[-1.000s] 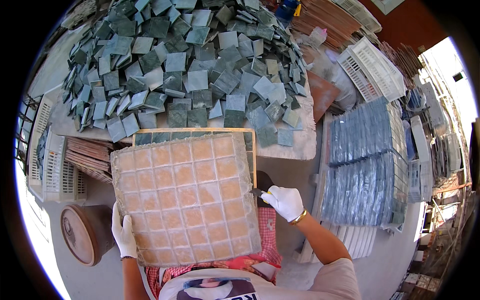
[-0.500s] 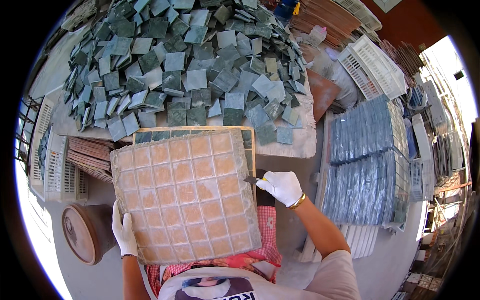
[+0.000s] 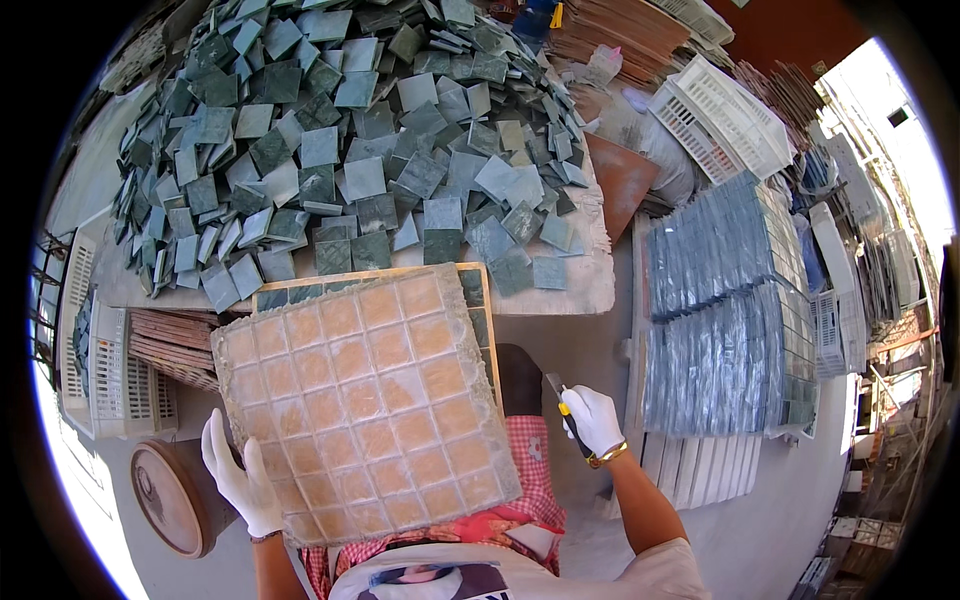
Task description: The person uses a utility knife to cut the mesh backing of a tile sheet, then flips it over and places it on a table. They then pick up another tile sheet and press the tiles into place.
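A pale orange gridded board (image 3: pixel 360 400) with a rough grey rim lies tilted in front of me, close to my lap. Under its far edge shows a wooden-edged tray (image 3: pixel 490 330) with green square tiles in it. My left hand (image 3: pixel 245 485), in a white glove, is open at the board's lower left edge with its fingers raised and apart; whether the palm touches the board I cannot tell. Away from the board on the right, my gloved right hand (image 3: pixel 592 418) is closed round a utility knife (image 3: pixel 566 410) with a black and yellow handle, blade pointing up and forward.
Loose green stone tiles (image 3: pixel 320 150) are heaped on the table (image 3: pixel 570 285) ahead. Wrapped stacks of tile sheets (image 3: pixel 712 300) stand on the right, a white plastic crate (image 3: pixel 722 120) behind them. On the left are another crate (image 3: pixel 110 370) and a round brown drum (image 3: pixel 170 498).
My right hand and the knife have moved from the board's right edge out to the right and down. My left hand's fingers have lifted and spread off the board's edge; the board has turned slightly.
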`<move>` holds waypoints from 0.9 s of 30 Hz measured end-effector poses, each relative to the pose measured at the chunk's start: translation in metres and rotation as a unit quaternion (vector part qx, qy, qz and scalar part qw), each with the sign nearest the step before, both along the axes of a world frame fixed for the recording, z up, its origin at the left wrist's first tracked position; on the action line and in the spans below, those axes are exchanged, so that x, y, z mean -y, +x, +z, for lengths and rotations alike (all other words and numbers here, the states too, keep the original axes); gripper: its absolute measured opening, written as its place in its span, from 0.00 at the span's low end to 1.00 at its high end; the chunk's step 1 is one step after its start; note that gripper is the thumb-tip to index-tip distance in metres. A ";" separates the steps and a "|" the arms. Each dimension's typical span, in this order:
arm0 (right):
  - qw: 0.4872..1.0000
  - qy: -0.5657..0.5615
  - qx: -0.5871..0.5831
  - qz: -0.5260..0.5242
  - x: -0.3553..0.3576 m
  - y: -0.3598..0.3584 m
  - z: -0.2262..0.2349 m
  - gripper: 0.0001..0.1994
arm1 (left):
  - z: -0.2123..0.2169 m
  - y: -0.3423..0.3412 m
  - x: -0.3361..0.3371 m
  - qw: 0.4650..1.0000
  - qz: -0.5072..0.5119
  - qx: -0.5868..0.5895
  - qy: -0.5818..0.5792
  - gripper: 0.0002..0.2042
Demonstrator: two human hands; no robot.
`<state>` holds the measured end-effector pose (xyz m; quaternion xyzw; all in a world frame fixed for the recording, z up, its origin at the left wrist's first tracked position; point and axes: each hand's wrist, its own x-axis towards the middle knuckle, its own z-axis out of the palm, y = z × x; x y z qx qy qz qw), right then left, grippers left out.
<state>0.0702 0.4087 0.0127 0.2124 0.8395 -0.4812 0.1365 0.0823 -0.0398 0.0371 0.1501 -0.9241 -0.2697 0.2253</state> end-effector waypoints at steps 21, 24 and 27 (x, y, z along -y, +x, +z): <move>0.914 -0.304 -0.034 -0.266 -0.009 0.048 -0.004 0.19 | -0.014 -0.118 -0.209 0.815 -0.538 -0.183 -0.110 0.06; 0.892 -0.337 -0.028 -0.301 -0.024 0.050 -0.008 0.22 | -0.008 -0.112 -0.206 0.823 -0.526 -0.181 -0.110 0.06; 0.873 -0.339 -0.041 -0.349 -0.041 0.054 -0.006 0.23 | -0.001 -0.106 -0.204 0.839 -0.504 -0.186 -0.087 0.06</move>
